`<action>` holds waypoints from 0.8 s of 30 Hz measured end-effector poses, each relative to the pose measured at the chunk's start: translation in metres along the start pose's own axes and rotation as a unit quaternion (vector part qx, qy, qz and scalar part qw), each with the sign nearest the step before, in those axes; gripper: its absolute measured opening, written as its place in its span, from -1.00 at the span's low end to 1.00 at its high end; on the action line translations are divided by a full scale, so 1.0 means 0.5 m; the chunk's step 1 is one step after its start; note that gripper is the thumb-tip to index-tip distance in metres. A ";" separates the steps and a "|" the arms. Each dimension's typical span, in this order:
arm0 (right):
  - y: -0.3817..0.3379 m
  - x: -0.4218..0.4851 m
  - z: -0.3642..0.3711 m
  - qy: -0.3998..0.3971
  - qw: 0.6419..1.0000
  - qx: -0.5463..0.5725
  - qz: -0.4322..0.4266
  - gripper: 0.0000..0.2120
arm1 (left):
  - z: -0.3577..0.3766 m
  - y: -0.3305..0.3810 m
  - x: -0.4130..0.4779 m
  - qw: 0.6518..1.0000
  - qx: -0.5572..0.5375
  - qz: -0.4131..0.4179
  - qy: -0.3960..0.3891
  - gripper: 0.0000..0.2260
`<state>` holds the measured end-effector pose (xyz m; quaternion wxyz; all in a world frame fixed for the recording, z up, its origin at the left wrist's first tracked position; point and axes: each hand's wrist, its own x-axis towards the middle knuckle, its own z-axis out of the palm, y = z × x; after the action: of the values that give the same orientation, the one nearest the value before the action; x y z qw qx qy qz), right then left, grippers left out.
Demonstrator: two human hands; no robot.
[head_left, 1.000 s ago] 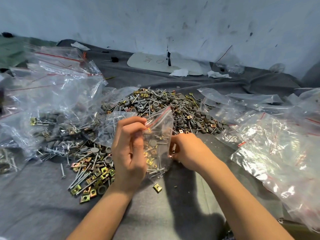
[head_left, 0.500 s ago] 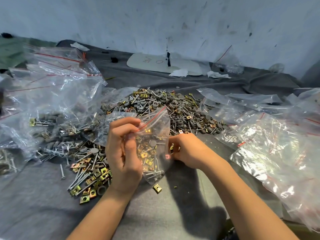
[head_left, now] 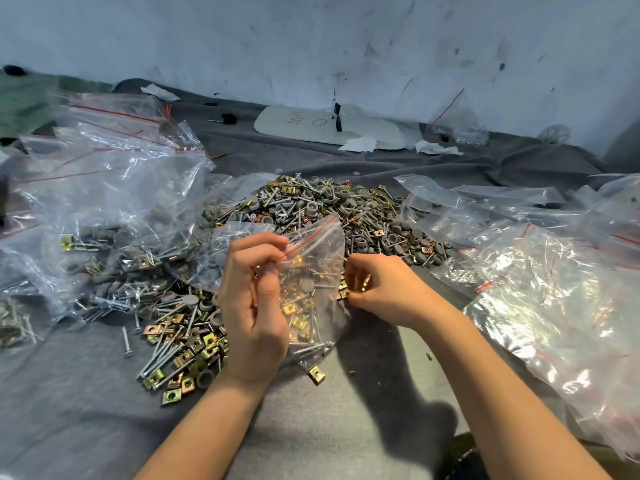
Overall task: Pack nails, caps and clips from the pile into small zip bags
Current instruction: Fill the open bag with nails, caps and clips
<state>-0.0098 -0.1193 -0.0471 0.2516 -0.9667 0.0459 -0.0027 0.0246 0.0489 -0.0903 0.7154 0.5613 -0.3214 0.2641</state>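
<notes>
The left hand (head_left: pixel 254 306) pinches the small zip bag (head_left: pixel 317 261) at its red-lined mouth and holds it upright over the grey cloth (head_left: pixel 311 431), probably so that the pieces sink to the bottom. The right hand (head_left: pixel 388 292), fingers curled, holds a few brass-yellow clips (head_left: pixel 343 294) just beside the bag. The film is thin, clear and wrinkled; slim nails (head_left: pixel 311 348) and round grey caps (head_left: pixel 307 285) show inside. The pile (head_left: pixel 332 209) lies behind.

pile (head_left: pixel 332 216) behind bag (head_left: pixel 313 289) (perhaps touching)
</notes>
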 end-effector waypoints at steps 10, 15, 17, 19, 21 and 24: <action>-0.002 0.015 0.036 0.004 0.998 -0.054 -0.009 -0.79 | 0.000 -0.001 0.001 1.000 0.010 -0.002 0.006 -0.77; -0.004 0.026 0.045 0.017 0.996 -0.088 -0.021 -0.86 | 0.001 0.005 0.002 1.000 0.023 -0.002 -0.003 -0.78; -0.005 0.026 0.037 0.039 0.996 -0.078 -0.019 -0.85 | 0.002 0.008 0.003 0.999 0.037 0.007 -0.013 -0.78; -0.010 0.020 0.017 0.110 0.994 -0.011 -0.012 -0.93 | 0.004 0.009 0.004 0.998 0.051 0.013 -0.021 -0.78; -0.023 0.007 -0.012 0.198 0.973 0.114 -0.011 -0.93 | 0.006 0.009 0.004 0.998 0.054 0.012 -0.034 -0.79; -0.056 -0.020 -0.045 0.268 0.924 0.258 -0.086 -0.86 | 0.005 0.007 0.002 0.997 0.052 0.010 -0.054 -0.82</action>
<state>-0.0178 -0.1053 -0.0135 0.4692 -0.8320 0.0265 -0.2948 0.0219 0.0474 -0.0870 0.6642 0.6083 -0.3504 0.2569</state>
